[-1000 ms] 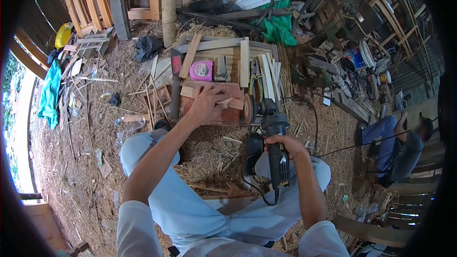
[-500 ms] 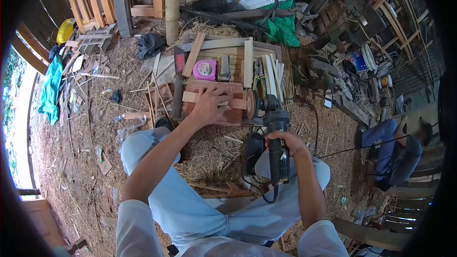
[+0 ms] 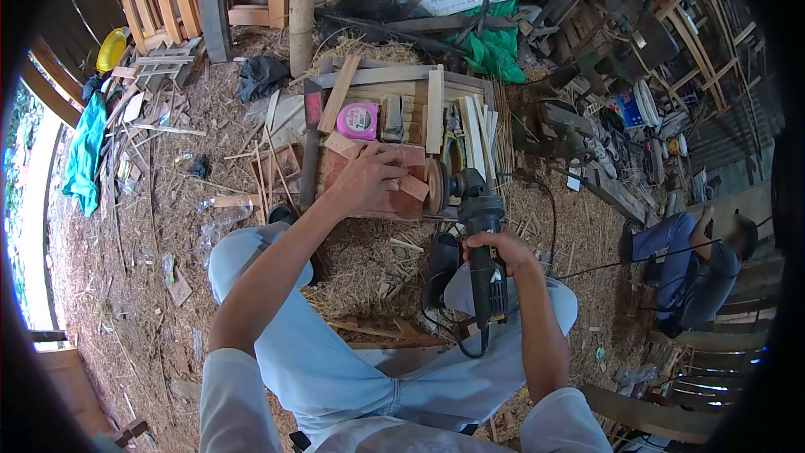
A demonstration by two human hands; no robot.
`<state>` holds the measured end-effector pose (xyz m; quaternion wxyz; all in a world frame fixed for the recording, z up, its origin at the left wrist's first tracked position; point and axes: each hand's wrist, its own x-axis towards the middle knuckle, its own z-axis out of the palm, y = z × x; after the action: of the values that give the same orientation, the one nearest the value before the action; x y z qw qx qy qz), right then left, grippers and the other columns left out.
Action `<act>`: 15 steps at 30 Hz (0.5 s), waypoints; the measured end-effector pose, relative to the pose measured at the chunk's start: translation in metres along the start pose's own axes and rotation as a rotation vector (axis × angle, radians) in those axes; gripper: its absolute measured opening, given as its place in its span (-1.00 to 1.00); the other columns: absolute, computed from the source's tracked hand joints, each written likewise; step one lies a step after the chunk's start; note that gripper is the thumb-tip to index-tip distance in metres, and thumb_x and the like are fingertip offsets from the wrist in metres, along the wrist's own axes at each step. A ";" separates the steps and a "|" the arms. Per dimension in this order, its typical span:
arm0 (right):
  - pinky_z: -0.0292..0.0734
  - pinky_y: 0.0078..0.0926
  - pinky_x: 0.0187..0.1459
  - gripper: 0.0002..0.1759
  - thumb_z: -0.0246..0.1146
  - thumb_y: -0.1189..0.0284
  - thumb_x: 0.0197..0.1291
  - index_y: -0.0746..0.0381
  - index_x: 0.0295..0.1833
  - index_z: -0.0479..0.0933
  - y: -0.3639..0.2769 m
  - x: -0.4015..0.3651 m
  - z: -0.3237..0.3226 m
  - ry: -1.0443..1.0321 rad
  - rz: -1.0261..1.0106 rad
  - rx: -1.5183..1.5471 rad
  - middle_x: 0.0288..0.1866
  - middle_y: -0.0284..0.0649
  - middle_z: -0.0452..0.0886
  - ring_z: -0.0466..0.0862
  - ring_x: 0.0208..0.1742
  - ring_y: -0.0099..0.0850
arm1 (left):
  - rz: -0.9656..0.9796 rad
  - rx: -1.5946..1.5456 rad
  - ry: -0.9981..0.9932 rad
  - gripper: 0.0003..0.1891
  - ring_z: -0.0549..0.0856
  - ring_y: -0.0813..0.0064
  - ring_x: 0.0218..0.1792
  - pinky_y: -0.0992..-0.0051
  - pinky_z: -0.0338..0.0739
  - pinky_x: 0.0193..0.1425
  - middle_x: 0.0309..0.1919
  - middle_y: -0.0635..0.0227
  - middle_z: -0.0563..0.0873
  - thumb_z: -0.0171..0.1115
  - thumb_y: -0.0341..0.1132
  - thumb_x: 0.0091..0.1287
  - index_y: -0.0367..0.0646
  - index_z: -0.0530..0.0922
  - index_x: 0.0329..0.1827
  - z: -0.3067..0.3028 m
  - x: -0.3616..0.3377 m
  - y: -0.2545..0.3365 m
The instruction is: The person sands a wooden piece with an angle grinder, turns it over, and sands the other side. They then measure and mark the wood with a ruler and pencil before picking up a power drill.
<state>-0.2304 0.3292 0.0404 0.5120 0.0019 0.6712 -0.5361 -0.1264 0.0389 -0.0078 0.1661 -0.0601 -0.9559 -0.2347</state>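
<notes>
A thin wooden strip (image 3: 413,187) lies tilted on a reddish block (image 3: 340,164), its right end close to the round disc (image 3: 435,185) of an angle grinder (image 3: 481,214). My left hand (image 3: 371,176) presses over the strip's middle, which its fingers hide. The grinder's body is gripped by my right hand (image 3: 501,247), with its disc facing left. Behind the block are a pink tape measure (image 3: 358,121), a small grey-brown block (image 3: 392,118) and pliers (image 3: 454,144).
Wooden strips (image 3: 435,109) lie beyond the block. A black cable (image 3: 555,226) runs right of the grinder. Another person (image 3: 696,268) sits at the right. A wooden post (image 3: 302,17) stands at the back, and shavings cover the ground (image 3: 159,243).
The wooden strip has turned, its right end now lower and its left end higher. My left hand has turned slightly with it. The view has shifted a little.
</notes>
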 end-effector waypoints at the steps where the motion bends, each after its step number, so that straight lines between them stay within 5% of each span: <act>1: 0.67 -0.38 -0.41 -0.71 0.38 0.55 -0.07 0.38 -0.21 0.50 0.000 0.000 0.000 -0.004 0.003 -0.001 -0.43 -0.10 0.64 0.69 -0.48 -0.33 | 0.000 0.000 0.000 -0.66 0.45 0.24 0.12 0.15 0.24 0.28 0.04 0.39 0.57 0.30 -0.38 0.05 -0.01 0.70 -0.05 0.001 0.000 -0.001; 15: 0.66 -0.39 -0.42 -0.70 0.39 0.54 -0.08 0.39 -0.19 0.52 0.009 0.000 -0.007 -0.001 0.007 0.010 -0.45 -0.08 0.65 0.69 -0.49 -0.32 | -0.047 0.050 0.015 -0.62 0.46 0.28 0.13 0.15 0.25 0.20 0.03 0.43 0.58 0.37 -0.38 0.03 0.02 0.68 -0.01 0.006 -0.002 0.005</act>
<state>-0.2306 0.3382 0.0332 0.5142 0.0066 0.6681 -0.5378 -0.1253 0.0463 -0.0113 0.1692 -0.0314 -0.9613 -0.2151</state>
